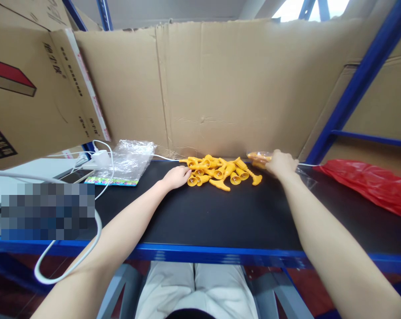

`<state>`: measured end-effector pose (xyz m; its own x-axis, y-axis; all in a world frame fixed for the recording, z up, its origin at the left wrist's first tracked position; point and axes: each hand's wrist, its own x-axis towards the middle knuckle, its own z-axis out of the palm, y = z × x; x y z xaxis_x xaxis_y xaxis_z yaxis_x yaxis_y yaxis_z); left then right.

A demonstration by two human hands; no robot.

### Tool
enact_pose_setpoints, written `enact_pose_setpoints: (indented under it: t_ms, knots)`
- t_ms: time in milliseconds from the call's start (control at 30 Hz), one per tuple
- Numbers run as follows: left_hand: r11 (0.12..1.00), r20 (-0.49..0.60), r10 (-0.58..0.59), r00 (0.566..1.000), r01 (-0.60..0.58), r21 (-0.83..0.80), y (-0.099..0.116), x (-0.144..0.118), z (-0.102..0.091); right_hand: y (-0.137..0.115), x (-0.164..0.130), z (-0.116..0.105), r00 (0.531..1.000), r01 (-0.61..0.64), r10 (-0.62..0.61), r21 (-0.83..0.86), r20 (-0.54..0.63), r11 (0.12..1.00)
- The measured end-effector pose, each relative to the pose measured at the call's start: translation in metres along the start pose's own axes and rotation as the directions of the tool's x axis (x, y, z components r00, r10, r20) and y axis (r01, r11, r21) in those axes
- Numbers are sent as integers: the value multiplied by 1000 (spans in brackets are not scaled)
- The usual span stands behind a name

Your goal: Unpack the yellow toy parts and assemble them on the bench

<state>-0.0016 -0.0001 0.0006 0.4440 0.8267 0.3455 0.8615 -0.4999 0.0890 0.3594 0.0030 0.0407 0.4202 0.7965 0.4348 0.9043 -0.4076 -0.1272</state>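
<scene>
A pile of yellow plastic pieces (pixel 227 169), some with cup-shaped ends and some with T-shaped handles, lies on the black tabletop. My left hand (pixel 177 177) rests at the pile's left edge, fingers stretched flat and their tips touching the nearest pieces. To the right of the pile, my right hand (pixel 282 164) is closed on a clear plastic bag (pixel 258 156) that has yellow pieces inside. Part of that bag trails out below the right wrist. The right fingertips are hidden behind the hand.
On the left lie an empty clear bag (pixel 132 157) with a colourful strip, a phone (pixel 76 176), a white charger (pixel 101 158) and looping cables. A red plastic bag (pixel 369 184) sits at right. Cardboard (pixel 220 88) walls the back; a blue rail (pixel 207 256) edges the table.
</scene>
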Motion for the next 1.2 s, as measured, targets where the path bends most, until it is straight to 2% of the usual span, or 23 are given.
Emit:
enact_pose_setpoints:
  t_ms: [133,267,367,467,533,633,700,733,800,900,967,1033,1100,1200]
  knots:
    - [1000,14,12,1000,-12,-10,-2,0,0,-4,-2,-7,997,-36,45,131,-62,991]
    - [999,19,25,1000,-24,-25,-2,0,0,-16,-8,-15,990,-15,55,286,-131,958]
    - [999,15,36,999,-35,-37,-2,0,-2,-31,-18,-16,979,85,-8,375,-203,923]
    - [997,16,52,999,-51,-49,-2,0,-3,-50,-33,-12,939,288,-162,439,-302,851]
    - [996,17,61,998,-60,-61,-2,1,-4,-62,-42,-7,876,467,-319,471,-361,748]
    - [995,20,65,998,-64,-79,-4,1,-4,-77,-52,3,713,700,-552,484,-432,525]
    - [996,27,47,999,-45,-81,-5,1,-4,-81,-55,9,623,771,-638,489,-452,407]
    - [997,29,28,999,-26,-77,-5,2,-3,-82,-56,12,601,783,-658,497,-453,374]
    - [998,22,-27,999,29,-60,-5,2,-4,-82,-55,14,601,774,-667,526,-440,351]
    - [991,-28,-122,992,121,-49,-3,1,-6,-79,-54,16,652,718,-652,592,-387,366]
    - [984,-103,-158,982,149,-96,0,0,-8,-78,-53,16,676,685,-648,624,-352,375]
    - [974,-185,-140,973,103,-200,2,0,-11,-78,-54,16,689,665,-645,641,-330,382]
    - [946,-247,-81,966,-3,-324,3,1,-14,-79,-55,16,690,659,-648,649,-322,379]
    - [890,-304,26,952,-160,-426,2,4,-17,-81,-57,19,654,689,-668,644,-355,333]
